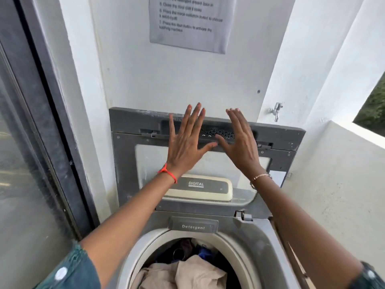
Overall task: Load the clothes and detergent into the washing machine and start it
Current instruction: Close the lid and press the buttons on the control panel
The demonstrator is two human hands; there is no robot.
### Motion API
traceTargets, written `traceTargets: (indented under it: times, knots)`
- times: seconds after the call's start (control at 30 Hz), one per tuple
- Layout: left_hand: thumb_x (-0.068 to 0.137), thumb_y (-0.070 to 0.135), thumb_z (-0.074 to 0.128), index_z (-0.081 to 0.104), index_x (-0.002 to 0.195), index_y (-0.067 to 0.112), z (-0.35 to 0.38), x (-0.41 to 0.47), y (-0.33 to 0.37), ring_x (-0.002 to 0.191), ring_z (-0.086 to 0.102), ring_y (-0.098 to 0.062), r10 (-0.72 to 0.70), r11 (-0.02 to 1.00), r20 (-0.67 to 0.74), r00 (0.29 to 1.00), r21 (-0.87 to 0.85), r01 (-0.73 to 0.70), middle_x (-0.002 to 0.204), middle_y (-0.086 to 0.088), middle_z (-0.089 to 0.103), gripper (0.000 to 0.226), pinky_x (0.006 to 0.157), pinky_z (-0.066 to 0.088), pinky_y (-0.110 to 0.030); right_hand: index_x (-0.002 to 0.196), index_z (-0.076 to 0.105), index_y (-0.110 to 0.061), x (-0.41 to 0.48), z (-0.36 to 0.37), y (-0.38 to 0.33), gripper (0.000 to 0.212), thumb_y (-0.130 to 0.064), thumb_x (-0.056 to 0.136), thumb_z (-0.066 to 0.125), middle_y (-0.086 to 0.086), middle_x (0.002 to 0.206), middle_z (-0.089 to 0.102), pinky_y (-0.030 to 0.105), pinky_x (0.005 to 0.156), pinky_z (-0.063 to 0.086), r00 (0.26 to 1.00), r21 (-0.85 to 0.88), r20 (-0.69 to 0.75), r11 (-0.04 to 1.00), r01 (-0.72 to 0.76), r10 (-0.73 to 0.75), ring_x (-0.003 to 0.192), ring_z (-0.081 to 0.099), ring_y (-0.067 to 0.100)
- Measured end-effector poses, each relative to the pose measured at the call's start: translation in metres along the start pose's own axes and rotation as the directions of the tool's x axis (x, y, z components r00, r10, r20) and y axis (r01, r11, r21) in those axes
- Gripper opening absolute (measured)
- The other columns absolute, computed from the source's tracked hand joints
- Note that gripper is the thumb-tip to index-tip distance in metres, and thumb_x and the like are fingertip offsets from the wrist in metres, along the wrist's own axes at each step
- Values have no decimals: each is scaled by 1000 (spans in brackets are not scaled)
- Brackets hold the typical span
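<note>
A grey top-loading washing machine [250, 236] stands below me with its lid [129, 163] raised upright against the wall. The round drum opening [145, 247] holds beige and dark clothes [187, 272]. A closed drawer marked "Detergent" [193, 226] sits at the tub's back rim. My left hand [185, 142] and my right hand [239, 140] are both raised in front of the upper part of the lid, fingers spread and empty, thumbs nearly touching. Whether the palms touch the lid I cannot tell.
A printed instruction sheet [189, 21] hangs on the white wall above the lid. A metal tap [276, 111] juts from the wall at the right. A dark-framed glass door [31, 142] runs along the left, and a low white wall [333, 174] along the right.
</note>
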State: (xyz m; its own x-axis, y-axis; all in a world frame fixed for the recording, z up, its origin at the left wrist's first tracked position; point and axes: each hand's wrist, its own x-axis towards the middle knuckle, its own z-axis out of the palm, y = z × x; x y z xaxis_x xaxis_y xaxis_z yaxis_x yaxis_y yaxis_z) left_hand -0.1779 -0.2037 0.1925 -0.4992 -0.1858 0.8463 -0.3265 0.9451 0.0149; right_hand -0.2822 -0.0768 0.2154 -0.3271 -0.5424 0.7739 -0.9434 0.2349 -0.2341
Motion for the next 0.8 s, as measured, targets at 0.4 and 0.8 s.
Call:
traceTargets:
  times: [0.4, 0.8]
  knots:
    - [87, 61, 35, 42, 138, 15, -11, 4, -6, 131, 42, -21, 23, 997, 139, 990, 64, -32, 138, -3, 50, 70, 115, 10, -45, 126, 56, -9, 2, -13, -13, 46, -31, 86, 61, 9, 129, 58, 33, 109, 29, 993, -29, 30, 993, -114, 115, 122, 49, 24]
    - [85, 44, 56, 62, 113, 16, -113, -65, 20, 81, 65, -21, 282, 958, 44, 958, 39, -283, 101, -1, 67, 41, 74, 47, -33, 117, 61, -8, -102, -83, -56, 39, -30, 86, 55, 9, 97, 70, 30, 80, 34, 978, -204, -42, 960, 190, -202, 85, 62, 28]
